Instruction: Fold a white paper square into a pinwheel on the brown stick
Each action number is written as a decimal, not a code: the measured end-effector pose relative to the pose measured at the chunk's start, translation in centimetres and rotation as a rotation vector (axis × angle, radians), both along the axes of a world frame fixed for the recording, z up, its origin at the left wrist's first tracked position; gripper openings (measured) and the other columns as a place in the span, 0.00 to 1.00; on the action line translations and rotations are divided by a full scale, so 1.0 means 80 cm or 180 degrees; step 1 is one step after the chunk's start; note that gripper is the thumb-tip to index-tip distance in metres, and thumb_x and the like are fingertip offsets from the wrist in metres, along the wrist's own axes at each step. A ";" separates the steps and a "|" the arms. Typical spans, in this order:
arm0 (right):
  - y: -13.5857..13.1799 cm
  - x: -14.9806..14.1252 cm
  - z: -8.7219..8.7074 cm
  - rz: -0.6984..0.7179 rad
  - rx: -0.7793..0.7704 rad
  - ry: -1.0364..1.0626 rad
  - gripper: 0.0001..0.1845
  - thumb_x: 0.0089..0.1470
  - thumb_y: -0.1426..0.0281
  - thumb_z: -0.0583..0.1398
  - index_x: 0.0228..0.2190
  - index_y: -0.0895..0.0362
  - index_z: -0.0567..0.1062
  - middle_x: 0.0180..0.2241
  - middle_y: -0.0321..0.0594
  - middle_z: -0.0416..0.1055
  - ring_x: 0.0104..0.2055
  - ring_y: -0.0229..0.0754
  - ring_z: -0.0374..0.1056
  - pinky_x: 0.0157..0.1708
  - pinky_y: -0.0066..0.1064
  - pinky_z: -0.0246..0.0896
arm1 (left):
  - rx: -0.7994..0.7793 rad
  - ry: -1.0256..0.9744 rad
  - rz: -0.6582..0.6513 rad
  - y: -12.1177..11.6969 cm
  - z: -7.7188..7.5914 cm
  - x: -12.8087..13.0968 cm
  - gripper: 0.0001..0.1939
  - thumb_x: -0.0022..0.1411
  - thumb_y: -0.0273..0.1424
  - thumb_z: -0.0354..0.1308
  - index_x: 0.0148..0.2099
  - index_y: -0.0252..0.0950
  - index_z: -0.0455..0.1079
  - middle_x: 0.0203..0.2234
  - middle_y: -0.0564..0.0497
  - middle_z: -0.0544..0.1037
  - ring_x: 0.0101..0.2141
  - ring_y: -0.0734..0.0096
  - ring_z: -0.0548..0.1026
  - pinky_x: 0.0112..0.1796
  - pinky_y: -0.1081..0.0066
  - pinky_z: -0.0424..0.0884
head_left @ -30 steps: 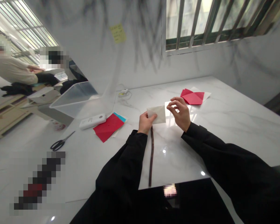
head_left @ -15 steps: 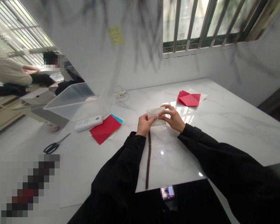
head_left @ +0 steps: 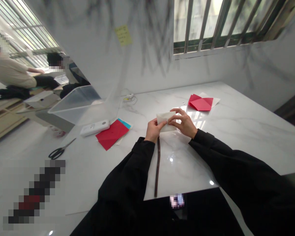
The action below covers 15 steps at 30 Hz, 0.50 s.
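A small cream paper envelope is held up above the table between both hands. My left hand pinches its left side, with the thumb lying across the front. My right hand has its thumb and fingers closed on the right part, near the tip of the left thumb. What the fingertips press on there is too small to tell. Just below the left hand, a thin dark brown stick lies lengthwise on the white marbled table.
Left of the hands are a red envelope, a white oblong device and black scissors. More red paper lies at the back right. A clear plastic bin stands at the left. Two other people sit farther off.
The camera view has shifted slightly, so everything sits a little farther right. Both hands keep nearly the same grip on the envelope.
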State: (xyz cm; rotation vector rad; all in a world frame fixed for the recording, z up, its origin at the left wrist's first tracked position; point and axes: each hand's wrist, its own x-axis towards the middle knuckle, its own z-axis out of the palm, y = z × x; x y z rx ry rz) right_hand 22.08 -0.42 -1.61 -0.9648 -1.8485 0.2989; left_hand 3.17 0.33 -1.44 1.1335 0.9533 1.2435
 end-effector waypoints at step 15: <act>-0.007 -0.007 0.007 -0.0023 -0.0482 0.0306 0.10 0.58 0.59 0.67 0.34 0.52 0.82 0.47 0.45 0.73 0.46 0.47 0.71 0.42 0.40 0.72 | 0.0072 0.0031 -0.0055 -0.004 0.005 0.004 0.22 0.46 0.40 0.75 0.40 0.31 0.80 0.31 0.48 0.83 0.31 0.65 0.78 0.36 0.67 0.73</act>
